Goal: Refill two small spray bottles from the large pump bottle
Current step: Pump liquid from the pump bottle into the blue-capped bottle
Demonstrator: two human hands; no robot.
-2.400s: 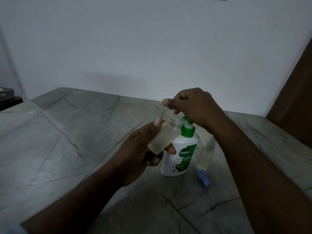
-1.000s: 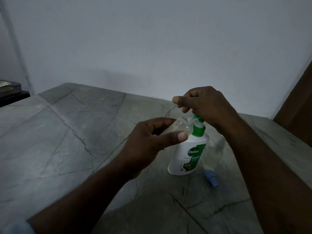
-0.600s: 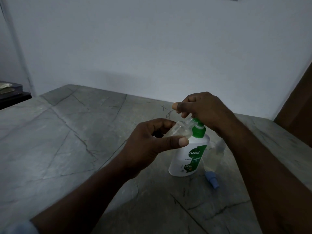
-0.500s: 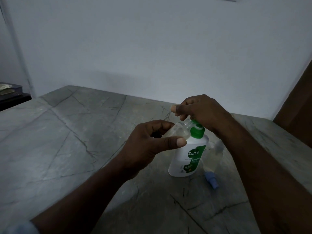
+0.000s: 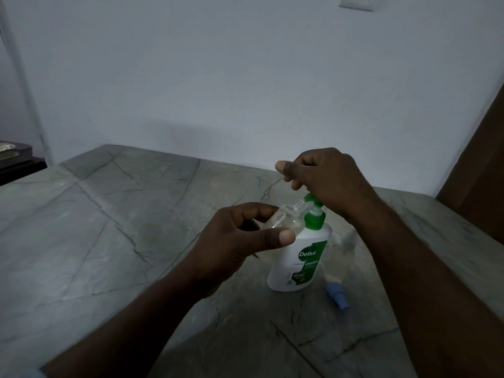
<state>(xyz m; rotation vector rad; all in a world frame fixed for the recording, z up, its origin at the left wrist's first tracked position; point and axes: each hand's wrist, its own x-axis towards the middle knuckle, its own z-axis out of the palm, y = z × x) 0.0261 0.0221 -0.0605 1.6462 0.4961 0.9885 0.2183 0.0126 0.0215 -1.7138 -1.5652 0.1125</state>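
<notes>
A white pump bottle point(image 5: 300, 257) with a green pump head and a Dettol label stands on the grey stone table point(image 5: 109, 227). My left hand point(image 5: 234, 241) grips a small clear spray bottle point(image 5: 286, 221), tilted with its open neck right at the green spout. My right hand point(image 5: 324, 178) rests on top of the pump head, fingers curled, thumb sticking out to the left. A second small clear bottle point(image 5: 338, 263) stands just right of the pump bottle, partly behind my right forearm. A blue spray cap point(image 5: 337, 294) lies on the table in front of it.
A white wall rises behind the table. A brown wooden panel point(image 5: 480, 173) stands at the right. A dark piece of furniture point(image 5: 16, 162) sits beyond the table's left edge. The light is dim.
My left hand has turned, thumb now across the small bottle's front. My right hand pressed the pump down half a second ago and has since risen; the pump head stands higher now.
</notes>
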